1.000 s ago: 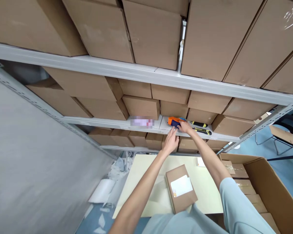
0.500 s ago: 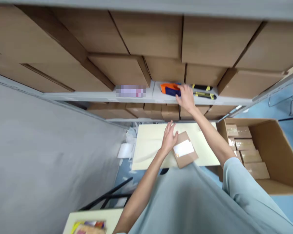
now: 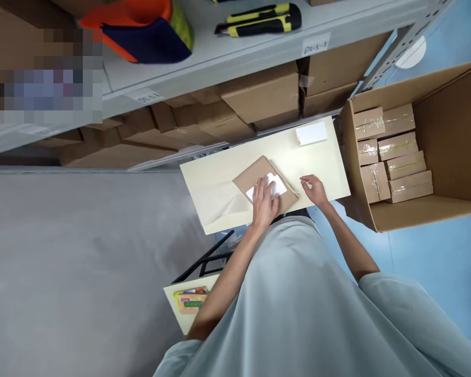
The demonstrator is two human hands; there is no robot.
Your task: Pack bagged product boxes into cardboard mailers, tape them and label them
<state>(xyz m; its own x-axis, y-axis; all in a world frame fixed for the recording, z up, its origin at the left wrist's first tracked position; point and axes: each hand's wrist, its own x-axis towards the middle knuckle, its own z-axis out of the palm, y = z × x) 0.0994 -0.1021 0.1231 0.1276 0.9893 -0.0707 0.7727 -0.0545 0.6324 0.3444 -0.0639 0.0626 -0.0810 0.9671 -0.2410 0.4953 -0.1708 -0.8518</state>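
While the left hand lies over the brown box, its fingers spread on the white label and not closed round anything, the right hand hangs just off the box's right corner, apart from it. The box sits on the pale table, turned askew, its long axis slanting from far left to near right, so that the right end points towards the right hand. The left hand is plainly the nearer, being in contact. The right hand's fingers are curled in, thumb near forefinger, a narrow grip; whether they pinch anything small, I cannot tell.
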